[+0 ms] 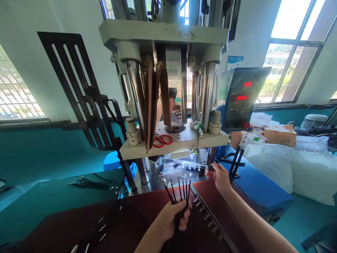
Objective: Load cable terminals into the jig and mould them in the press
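My left hand [171,219] grips a fan of several black cables [179,189] with white tips pointing up toward the press. My right hand [220,177] reaches under the press plate and pinches the end of a clear moulded strip [193,165] lying on the lower mould [171,168]. The mould sits beneath the cream press plate [181,142]. A row of finished connectors [206,218] lies on the dark red table surface [79,225] just right of my left hand.
Red scissors [162,140] rest on the press plate. A control box [240,98] with red displays stands at right, above a blue bench [258,186] and white bags [289,165]. Loose black cables [89,181] lie at left. A black slotted guard [79,88] leans left.
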A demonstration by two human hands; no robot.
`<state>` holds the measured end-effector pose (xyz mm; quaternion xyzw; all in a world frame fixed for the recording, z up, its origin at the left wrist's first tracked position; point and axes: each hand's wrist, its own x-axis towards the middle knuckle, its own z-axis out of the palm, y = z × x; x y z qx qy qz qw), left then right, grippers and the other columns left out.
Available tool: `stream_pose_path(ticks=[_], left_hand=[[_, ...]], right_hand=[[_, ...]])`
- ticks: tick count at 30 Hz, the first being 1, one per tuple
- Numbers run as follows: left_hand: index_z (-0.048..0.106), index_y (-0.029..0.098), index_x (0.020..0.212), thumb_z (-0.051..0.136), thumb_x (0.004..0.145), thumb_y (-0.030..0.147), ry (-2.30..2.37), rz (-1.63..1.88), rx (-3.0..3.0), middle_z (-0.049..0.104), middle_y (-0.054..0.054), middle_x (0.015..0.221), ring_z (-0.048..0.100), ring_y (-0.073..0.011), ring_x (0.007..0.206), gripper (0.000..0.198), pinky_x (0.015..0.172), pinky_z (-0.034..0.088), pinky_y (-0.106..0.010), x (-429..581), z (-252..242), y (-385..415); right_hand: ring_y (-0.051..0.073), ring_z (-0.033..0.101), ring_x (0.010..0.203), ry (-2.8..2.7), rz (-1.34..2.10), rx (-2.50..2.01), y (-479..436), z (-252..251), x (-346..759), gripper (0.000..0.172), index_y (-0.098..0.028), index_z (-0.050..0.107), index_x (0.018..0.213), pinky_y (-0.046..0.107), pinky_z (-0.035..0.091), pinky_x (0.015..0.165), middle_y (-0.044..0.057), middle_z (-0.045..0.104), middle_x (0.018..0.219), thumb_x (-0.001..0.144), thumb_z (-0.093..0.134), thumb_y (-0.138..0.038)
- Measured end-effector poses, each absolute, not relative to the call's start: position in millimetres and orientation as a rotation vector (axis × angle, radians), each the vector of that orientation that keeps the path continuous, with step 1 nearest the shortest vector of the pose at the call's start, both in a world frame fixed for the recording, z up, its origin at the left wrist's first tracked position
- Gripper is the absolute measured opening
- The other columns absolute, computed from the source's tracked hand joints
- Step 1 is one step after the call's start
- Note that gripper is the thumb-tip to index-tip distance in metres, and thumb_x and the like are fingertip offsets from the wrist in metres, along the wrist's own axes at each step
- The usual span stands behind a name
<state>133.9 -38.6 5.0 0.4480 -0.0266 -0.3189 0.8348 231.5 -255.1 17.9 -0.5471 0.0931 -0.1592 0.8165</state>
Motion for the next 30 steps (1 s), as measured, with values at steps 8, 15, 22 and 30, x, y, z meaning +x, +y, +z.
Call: stream_pose_path(ticks=[8, 15, 22, 30], left_hand=[[0.053, 0.009, 0.086, 0.069, 0.066, 0.035, -0.047, -0.595, 0.956, 0.046, 0.002, 0.060, 0.033, -0.0034, 0.043, 0.037, 0.040, 0.016, -0.016, 198, -2, -46], [0.050, 0.011, 0.090, 0.065, 0.071, 0.037, -0.018, -0.566, 0.961, 0.046, 0.003, 0.059, 0.034, -0.0034, 0.042, 0.036, 0.041, 0.017, -0.016, 220, -10, -40], [0.053, 0.010, 0.088, 0.060, 0.076, 0.036, -0.145, -0.591, 0.886, 0.043, 0.002, 0.054, 0.028, -0.0035, 0.039, 0.029, 0.038, 0.015, -0.018, 215, -9, -39], [0.054, 0.009, 0.086, 0.057, 0.078, 0.035, -0.131, -0.619, 0.907, 0.043, 0.002, 0.053, 0.028, -0.0032, 0.038, 0.027, 0.038, 0.014, -0.018, 214, -7, -39]], right_hand=[[0.020, 0.062, 0.051, 0.304, -0.278, -1.172, -311, -5, 173, 0.045, -0.017, 0.055, 0.079, 0.023, 0.051, 0.042, 0.002, 0.064, 0.059, 0.051, 0.081, -0.042], [0.024, 0.064, 0.066, 0.276, -0.031, -1.257, -351, -28, 159, 0.048, -0.018, 0.055, 0.091, 0.032, 0.053, 0.059, 0.008, 0.066, 0.071, 0.060, 0.078, -0.045], [0.029, 0.054, 0.090, -0.273, -0.227, -2.352, -383, -25, 170, 0.010, -0.021, 0.064, 0.076, 0.041, 0.043, 0.080, 0.008, 0.059, 0.093, 0.070, 0.058, -0.026], [0.027, 0.050, 0.098, -0.502, -0.336, -2.644, -342, 0, 174, 0.016, -0.022, 0.061, 0.092, 0.041, 0.041, 0.083, 0.008, 0.057, 0.100, 0.081, 0.050, -0.025]])
